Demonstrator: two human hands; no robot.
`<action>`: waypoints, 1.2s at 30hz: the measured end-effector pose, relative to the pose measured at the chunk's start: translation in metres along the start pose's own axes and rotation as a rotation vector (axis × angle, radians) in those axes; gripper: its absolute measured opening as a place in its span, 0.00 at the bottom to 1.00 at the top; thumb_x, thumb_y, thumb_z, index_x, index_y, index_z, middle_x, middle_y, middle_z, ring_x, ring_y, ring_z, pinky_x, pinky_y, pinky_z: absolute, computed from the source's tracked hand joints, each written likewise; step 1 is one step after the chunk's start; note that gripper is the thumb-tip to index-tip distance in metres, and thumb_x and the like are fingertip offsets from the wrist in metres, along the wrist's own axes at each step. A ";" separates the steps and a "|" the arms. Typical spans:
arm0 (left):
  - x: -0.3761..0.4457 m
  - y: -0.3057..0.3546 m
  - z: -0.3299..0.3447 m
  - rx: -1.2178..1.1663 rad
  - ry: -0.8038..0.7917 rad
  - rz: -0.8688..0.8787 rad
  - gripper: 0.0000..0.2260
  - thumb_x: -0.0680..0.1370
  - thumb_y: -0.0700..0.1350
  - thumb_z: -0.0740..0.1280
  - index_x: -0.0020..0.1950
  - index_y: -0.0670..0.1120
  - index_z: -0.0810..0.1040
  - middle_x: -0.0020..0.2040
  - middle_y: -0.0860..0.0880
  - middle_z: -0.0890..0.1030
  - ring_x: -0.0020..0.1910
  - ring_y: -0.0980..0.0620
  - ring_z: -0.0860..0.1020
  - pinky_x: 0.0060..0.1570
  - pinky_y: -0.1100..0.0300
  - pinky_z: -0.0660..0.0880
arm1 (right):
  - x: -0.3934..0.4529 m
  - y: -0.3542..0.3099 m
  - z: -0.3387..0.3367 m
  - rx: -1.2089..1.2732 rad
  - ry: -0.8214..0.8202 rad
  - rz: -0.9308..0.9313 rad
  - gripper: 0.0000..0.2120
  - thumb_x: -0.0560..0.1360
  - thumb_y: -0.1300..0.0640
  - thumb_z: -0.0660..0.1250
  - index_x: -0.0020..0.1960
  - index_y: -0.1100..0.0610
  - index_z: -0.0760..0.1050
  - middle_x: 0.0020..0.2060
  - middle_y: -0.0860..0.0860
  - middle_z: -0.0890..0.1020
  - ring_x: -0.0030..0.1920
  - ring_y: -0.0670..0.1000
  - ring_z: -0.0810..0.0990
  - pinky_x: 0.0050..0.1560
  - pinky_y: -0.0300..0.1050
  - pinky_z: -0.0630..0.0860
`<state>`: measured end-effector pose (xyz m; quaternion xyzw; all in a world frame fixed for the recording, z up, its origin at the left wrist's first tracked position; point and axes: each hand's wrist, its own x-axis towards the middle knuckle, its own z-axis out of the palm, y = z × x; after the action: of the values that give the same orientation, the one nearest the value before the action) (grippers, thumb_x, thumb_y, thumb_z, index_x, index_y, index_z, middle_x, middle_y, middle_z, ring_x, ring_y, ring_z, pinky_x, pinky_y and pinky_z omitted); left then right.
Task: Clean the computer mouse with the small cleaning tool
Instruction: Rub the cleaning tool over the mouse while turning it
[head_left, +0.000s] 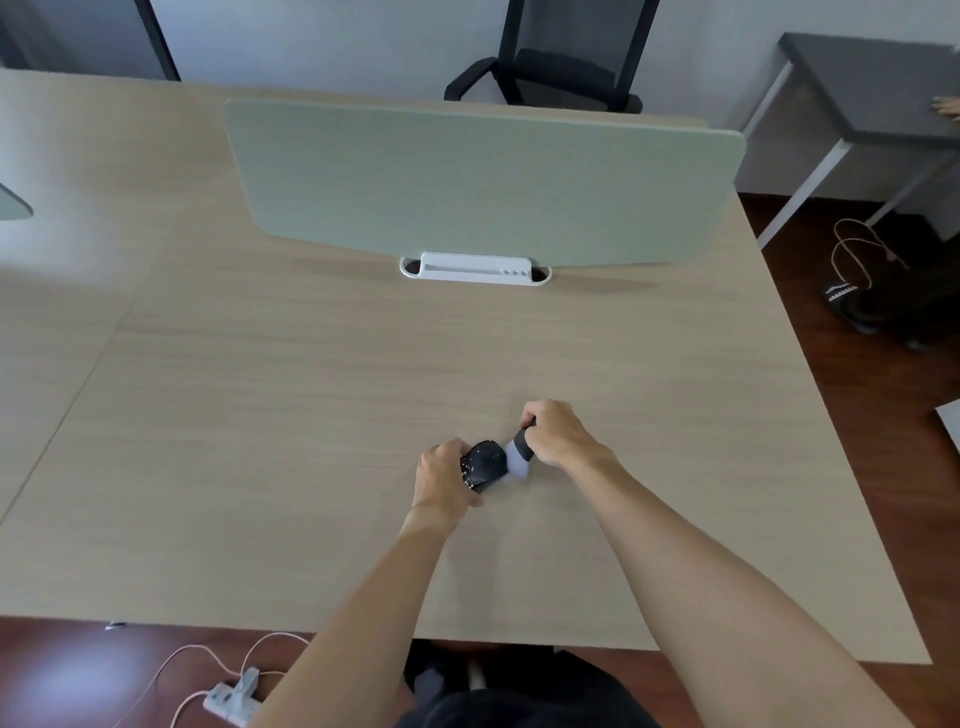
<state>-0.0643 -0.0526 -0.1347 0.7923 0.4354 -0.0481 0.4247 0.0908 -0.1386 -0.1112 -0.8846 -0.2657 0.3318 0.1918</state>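
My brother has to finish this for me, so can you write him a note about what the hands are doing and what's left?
Left hand: grips the black computer mouse, tilted up off the wooden desk.
Right hand: grips the small cleaning tool, its pale brush end against the mouse's right side.
Done: cleaning is under way.
Left: pale specks still show on the mouse's near-left edge, so brush those off, check the other sides, then set both things down.

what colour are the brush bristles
White, on the cleaning tool in the right hand; head view.
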 end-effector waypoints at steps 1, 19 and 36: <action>0.000 0.000 0.000 0.005 -0.005 -0.005 0.30 0.57 0.34 0.80 0.57 0.44 0.78 0.52 0.45 0.81 0.51 0.45 0.78 0.49 0.56 0.77 | 0.002 -0.003 -0.001 0.018 0.004 -0.017 0.16 0.67 0.68 0.55 0.45 0.59 0.79 0.48 0.56 0.80 0.49 0.59 0.79 0.51 0.52 0.79; 0.004 -0.004 0.006 0.023 0.040 -0.029 0.33 0.56 0.33 0.80 0.59 0.45 0.76 0.53 0.47 0.81 0.52 0.44 0.78 0.46 0.55 0.77 | 0.015 -0.015 0.014 0.108 -0.075 -0.133 0.19 0.72 0.71 0.54 0.49 0.59 0.82 0.51 0.58 0.83 0.48 0.55 0.77 0.41 0.40 0.72; -0.005 -0.018 0.013 -0.132 0.111 0.014 0.22 0.58 0.51 0.82 0.47 0.48 0.78 0.39 0.52 0.81 0.37 0.54 0.79 0.34 0.67 0.73 | -0.015 -0.017 0.031 -0.059 -0.036 -0.389 0.13 0.74 0.69 0.60 0.49 0.56 0.80 0.49 0.57 0.80 0.50 0.58 0.77 0.51 0.50 0.76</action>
<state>-0.0766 -0.0599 -0.1519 0.7672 0.4548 0.0275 0.4515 0.0542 -0.1289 -0.1168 -0.8157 -0.4448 0.2961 0.2214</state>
